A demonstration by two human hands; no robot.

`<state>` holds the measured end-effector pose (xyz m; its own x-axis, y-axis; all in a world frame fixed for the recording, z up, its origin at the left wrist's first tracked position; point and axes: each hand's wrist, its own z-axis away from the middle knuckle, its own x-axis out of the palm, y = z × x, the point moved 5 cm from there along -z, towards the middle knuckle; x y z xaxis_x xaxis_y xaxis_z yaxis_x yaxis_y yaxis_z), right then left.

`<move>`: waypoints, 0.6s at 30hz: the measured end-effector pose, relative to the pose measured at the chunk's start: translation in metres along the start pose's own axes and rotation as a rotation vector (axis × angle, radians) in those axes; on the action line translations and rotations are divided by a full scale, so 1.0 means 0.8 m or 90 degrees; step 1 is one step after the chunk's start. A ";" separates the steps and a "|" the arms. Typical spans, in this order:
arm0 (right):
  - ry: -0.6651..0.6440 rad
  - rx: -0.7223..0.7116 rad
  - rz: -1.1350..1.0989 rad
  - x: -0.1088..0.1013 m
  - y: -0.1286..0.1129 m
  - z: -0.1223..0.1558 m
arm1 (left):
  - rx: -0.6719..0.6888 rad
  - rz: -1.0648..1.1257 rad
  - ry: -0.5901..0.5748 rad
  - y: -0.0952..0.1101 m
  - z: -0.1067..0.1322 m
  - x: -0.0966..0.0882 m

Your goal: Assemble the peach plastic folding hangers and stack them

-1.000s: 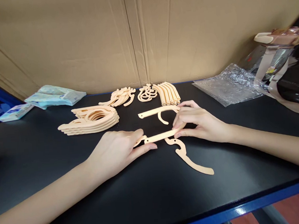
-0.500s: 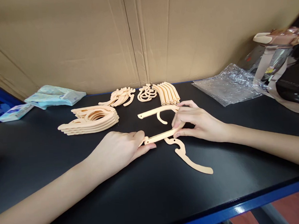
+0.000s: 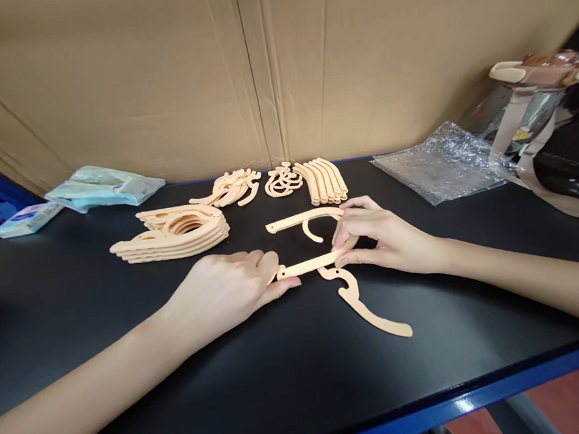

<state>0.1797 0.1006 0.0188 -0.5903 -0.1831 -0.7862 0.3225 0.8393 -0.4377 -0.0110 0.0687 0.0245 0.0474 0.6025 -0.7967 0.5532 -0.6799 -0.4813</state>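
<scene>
Between my hands is a cream plastic folding hanger bar [image 3: 309,264]. My right hand [image 3: 376,233] pinches its right end. My left hand [image 3: 234,280] is closed at the left end, where a second cream hanger piece meets it, mostly hidden by the fingers. Behind lies another hanger bar [image 3: 297,219], its right end running behind my right fingers. A small hook piece [image 3: 311,232] rests by that bar. In front, on the black table, is a loose curved hanger arm [image 3: 377,318], with its notched end partly under the held bar.
Stacked folded hangers [image 3: 181,235] lie left of centre. Farther back are piles of curved arms [image 3: 231,186], hooks [image 3: 283,181] and bars [image 3: 323,181]. A clear plastic bag [image 3: 430,166] and a strapped bottle [image 3: 536,100] stand right; a blue tissue pack [image 3: 104,187] lies left. Cardboard [image 3: 158,80] walls the back.
Both hands keep their hold on the hanger bar in nearly the same place. The left fingers shift very slightly at the joined end.
</scene>
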 end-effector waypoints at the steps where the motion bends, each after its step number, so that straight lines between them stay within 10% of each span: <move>1: 0.000 0.002 -0.003 0.000 0.000 0.000 | 0.002 0.000 -0.002 0.000 0.000 0.000; 18: -0.003 0.039 -0.038 0.001 0.004 -0.001 | -0.033 0.048 0.002 -0.006 0.005 -0.002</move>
<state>0.1799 0.1031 0.0173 -0.6061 -0.2345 -0.7600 0.3321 0.7936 -0.5098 -0.0170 0.0696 0.0270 0.0931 0.5518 -0.8288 0.5904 -0.7008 -0.4003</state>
